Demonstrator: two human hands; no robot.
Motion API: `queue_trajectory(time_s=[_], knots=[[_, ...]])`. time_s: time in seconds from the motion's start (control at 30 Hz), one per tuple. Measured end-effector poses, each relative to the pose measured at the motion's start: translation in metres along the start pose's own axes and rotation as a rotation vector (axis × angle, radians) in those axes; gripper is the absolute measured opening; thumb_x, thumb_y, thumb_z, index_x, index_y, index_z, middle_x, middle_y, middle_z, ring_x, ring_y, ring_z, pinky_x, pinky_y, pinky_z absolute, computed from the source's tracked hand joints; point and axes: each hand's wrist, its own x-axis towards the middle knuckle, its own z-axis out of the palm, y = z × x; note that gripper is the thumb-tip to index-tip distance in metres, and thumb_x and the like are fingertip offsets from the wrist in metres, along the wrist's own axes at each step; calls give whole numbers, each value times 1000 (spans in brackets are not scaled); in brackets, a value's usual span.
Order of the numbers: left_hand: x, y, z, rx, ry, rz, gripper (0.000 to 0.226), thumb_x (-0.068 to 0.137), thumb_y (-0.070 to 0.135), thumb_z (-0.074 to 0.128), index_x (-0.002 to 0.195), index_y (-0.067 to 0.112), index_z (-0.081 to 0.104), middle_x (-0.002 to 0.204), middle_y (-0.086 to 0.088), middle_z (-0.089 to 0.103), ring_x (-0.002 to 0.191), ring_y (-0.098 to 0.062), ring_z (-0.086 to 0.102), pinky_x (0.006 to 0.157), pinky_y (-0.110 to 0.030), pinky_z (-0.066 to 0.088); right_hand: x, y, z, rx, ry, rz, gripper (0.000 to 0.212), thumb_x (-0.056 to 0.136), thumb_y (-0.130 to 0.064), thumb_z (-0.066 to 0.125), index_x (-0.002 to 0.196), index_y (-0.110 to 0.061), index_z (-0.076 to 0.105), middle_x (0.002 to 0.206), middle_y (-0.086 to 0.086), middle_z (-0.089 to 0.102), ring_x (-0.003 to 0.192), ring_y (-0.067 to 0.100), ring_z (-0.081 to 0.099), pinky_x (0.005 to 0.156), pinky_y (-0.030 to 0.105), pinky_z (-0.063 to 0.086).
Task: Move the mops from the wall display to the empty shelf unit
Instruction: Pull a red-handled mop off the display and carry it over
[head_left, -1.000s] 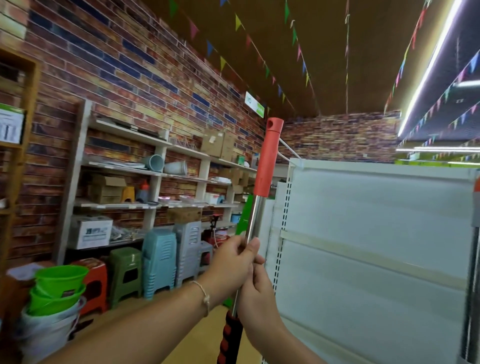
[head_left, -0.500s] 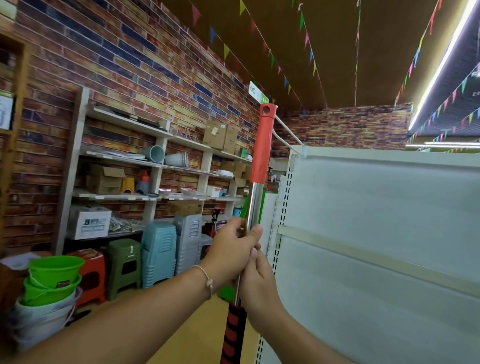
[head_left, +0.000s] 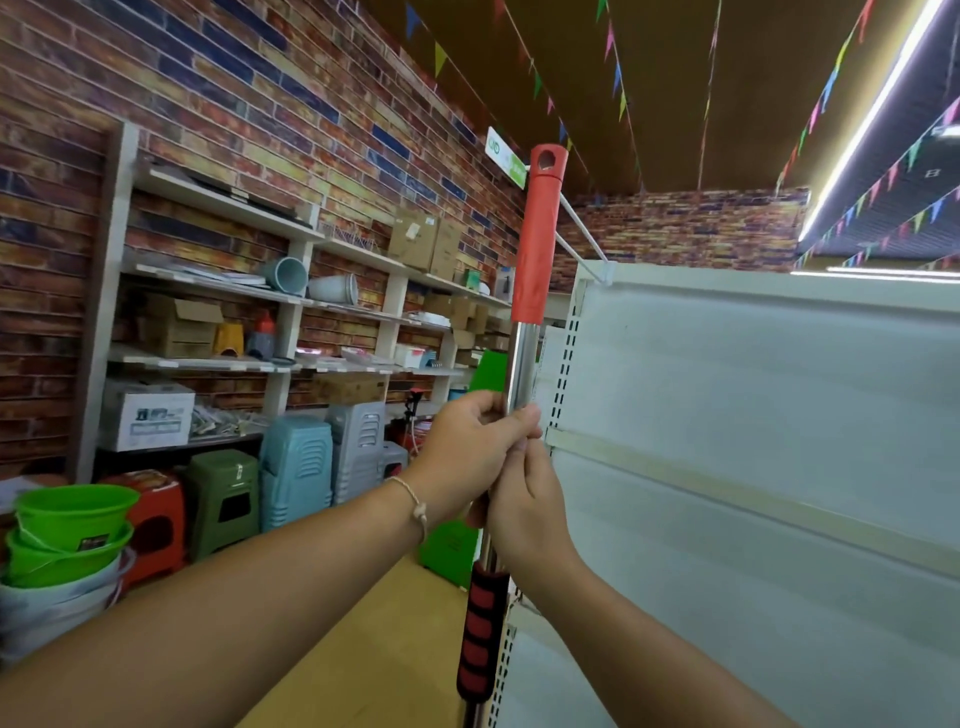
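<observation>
Gripping smooth cylindrical steel mop shaft (head_left: 521, 364)

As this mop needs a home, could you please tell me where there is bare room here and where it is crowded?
The white shelf unit is bare right of the mop, above and below its rail. Crowded: the wall shelves and the stools and buckets beneath.

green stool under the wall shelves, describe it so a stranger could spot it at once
Find the white shelving against the brick wall and look at the floor below it. There the green stool stands between an orange stool and a taller stack of pale blue stools. It is the only olive one, darker than the bright green buckets.
</observation>
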Motion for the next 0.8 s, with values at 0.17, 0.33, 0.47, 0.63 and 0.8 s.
queue_trajectory(time_s=[0.17, 0.33, 0.47, 0.63, 0.8], knots=[[12, 1, 0, 21, -38, 25, 11, 90, 18, 71, 93, 7, 72, 88, -9, 77, 88, -24, 74, 87, -45, 60, 7, 6, 4, -93, 42, -58, 36, 109, -38, 24, 121, -20, 52, 66, 2, 61, 54, 18, 59, 49, 40, 51], [24, -3, -1, 30, -89, 56, 17, 92, 28, 69, 95, 11, 72, 87, -1, 78, 85, -16, 75, 88, -42, 60, 10, -2, 7, -65, 91, -16, 32, 111, -28, 27, 106, -19, 57, 63, 3, 61, 53, 22, 58, 50, 47, 50], [34, 2, -1, -6, -125, 68, 26, 92, 38, 67, 92, 13, 71, 87, 0, 78, 83, -15, 75, 87, -42, 60, 15, -11, 10, -79, 147, 10, 35, 111, -29, 27, 104, -12, 57, 64, 10, 60, 50, 23, 57, 47, 40, 50], [41, -2, 0, -85, -164, 36, 33, 92, 45, 65, 88, 13, 70, 82, 1, 78, 80, -13, 75, 84, -39, 61, 15, -11, 14, -122, 188, 37, 35, 111, -31, 26, 104, -12, 55, 60, 14, 57, 46, 23, 54, 42, 27, 44], [46, -8, -7, -127, -201, 39, 34, 95, 46, 61, 90, 13, 67, 80, -1, 77, 78, -13, 75, 79, -36, 61, 14, -4, 24, -170, 207, 49, 34, 111, -31, 26, 106, -14, 55, 60, 11, 59, 46, 22, 57, 45, 29, 47]])
